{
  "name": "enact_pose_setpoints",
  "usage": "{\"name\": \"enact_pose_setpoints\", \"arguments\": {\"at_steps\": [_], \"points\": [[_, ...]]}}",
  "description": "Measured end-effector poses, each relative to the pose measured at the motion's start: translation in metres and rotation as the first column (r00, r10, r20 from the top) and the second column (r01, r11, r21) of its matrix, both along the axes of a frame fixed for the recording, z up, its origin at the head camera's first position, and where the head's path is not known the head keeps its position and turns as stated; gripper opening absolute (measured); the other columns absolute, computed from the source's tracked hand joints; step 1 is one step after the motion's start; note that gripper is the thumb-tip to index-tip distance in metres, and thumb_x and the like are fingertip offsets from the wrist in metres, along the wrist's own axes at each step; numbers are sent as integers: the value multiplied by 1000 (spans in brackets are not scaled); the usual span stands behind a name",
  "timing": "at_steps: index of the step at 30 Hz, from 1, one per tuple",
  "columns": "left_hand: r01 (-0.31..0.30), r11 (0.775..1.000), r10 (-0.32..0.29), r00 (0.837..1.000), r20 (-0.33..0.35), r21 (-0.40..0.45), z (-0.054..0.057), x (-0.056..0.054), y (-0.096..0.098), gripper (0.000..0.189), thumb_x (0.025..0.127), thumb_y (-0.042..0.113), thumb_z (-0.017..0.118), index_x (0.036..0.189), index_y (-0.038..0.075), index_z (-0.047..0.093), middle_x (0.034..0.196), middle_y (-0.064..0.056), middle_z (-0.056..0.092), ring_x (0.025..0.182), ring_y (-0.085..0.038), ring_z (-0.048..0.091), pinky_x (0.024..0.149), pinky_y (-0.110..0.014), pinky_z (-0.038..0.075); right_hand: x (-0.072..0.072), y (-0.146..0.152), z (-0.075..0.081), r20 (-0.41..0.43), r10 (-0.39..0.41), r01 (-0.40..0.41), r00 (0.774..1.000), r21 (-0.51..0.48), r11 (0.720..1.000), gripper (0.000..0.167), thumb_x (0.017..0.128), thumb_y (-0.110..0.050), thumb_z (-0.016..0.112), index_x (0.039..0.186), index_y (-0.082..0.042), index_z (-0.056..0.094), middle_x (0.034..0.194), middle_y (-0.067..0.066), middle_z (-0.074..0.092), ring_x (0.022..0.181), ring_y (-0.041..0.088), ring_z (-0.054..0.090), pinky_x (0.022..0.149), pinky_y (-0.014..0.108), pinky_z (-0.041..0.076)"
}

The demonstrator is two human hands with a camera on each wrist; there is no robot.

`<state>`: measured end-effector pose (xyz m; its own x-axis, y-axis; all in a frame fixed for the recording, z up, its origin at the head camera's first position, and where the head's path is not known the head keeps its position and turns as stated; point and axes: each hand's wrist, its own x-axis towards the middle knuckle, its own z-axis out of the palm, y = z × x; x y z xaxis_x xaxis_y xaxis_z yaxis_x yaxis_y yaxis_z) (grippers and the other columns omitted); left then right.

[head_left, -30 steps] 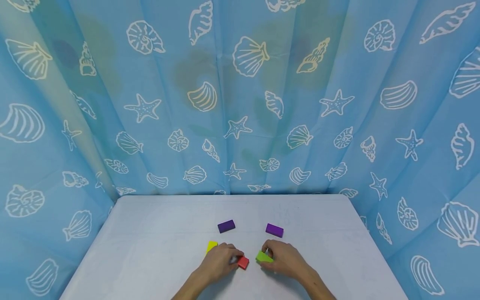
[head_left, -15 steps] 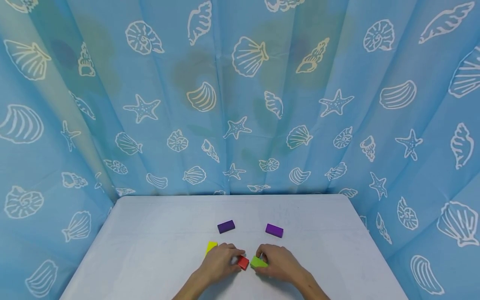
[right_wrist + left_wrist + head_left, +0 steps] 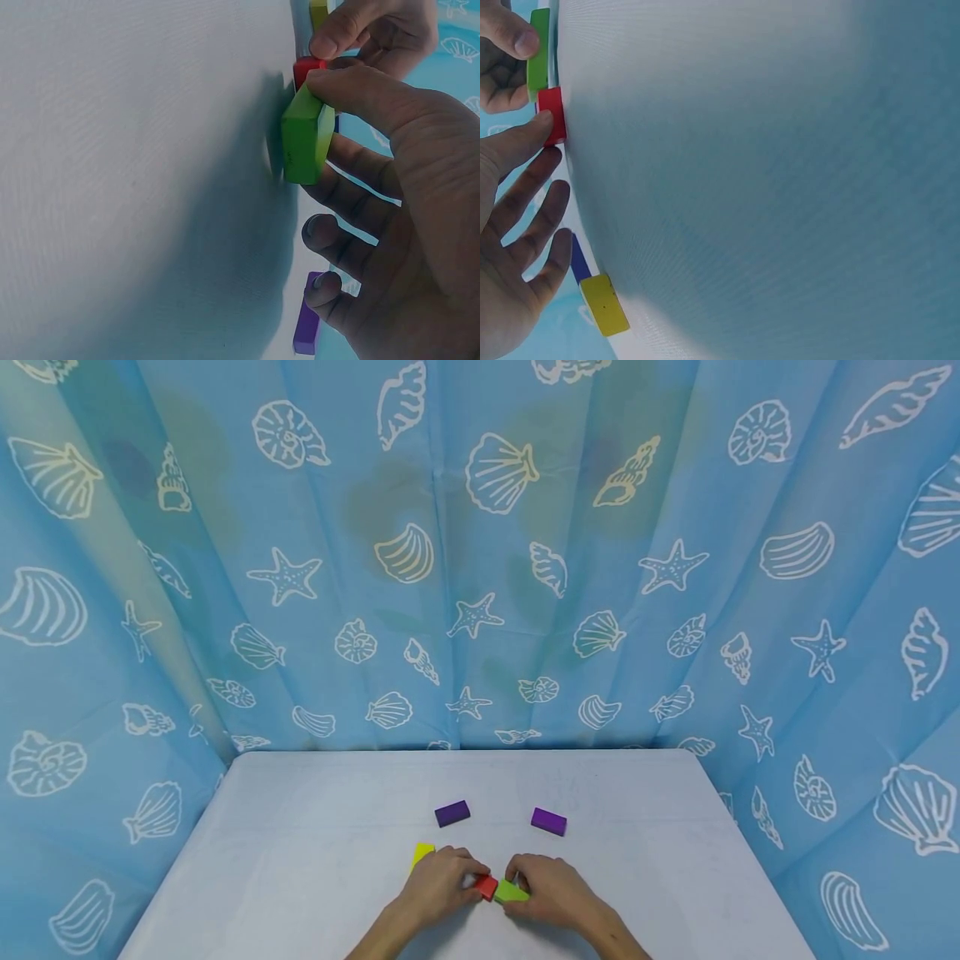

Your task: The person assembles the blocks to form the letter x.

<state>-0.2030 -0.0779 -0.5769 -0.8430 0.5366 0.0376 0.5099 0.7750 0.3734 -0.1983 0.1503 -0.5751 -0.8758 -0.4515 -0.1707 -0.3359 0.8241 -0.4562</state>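
Observation:
In the head view my left hand (image 3: pixel 441 887) pinches a small red block (image 3: pixel 487 887) at the table's front middle. Opposite it, my right hand (image 3: pixel 557 893) grips a light green block (image 3: pixel 511 892) between thumb and fingers. The green block's near end is right at the red one, almost end to end. From the right wrist, the green block (image 3: pixel 301 146) stands tilted close over the tabletop, its shadow beside it. The left wrist view has the thumb on the red block (image 3: pixel 552 116), other fingers spread. Behind my left hand lies a yellow block (image 3: pixel 423 853), partly hidden.
Farther back on the white table (image 3: pixel 315 827) lie a dark purple block (image 3: pixel 452 813) on the left and a brighter purple block (image 3: pixel 549 822) on the right. A blue shell-print curtain (image 3: pixel 420 635) hangs around the table's back and sides.
My right hand has moved left with the green block, bringing it from a gap away up to the red block. The left hand and red block have stayed nearly still.

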Motion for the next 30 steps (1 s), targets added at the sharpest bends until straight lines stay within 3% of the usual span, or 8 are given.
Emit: {"name": "enact_pose_setpoints", "arguments": {"at_steps": [16, 30], "points": [[-1, 1000, 1, 1000, -20, 12, -1, 1, 0, 32, 80, 32, 85, 111, 27, 78, 103, 12, 72, 91, -7, 62, 80, -29, 52, 2, -2, -5, -53, 34, -34, 998, 1, 999, 34, 80, -47, 80, 100, -23, 66, 75, -14, 50, 64, 1, 43, 57, 24, 35], [9, 1000, -8, 998, -56, 28, -2, 2, -1, 29, 81, 30, 84, 109, 27, 79, 101, 13, 73, 90, -6, 62, 78, -27, 52, 2, -6, -4, -43, 31, -30, 999, 26, 999, 37, 81, -49, 79, 102, -23, 65, 77, -15, 49, 68, 2, 43, 61, 26, 35]]}}
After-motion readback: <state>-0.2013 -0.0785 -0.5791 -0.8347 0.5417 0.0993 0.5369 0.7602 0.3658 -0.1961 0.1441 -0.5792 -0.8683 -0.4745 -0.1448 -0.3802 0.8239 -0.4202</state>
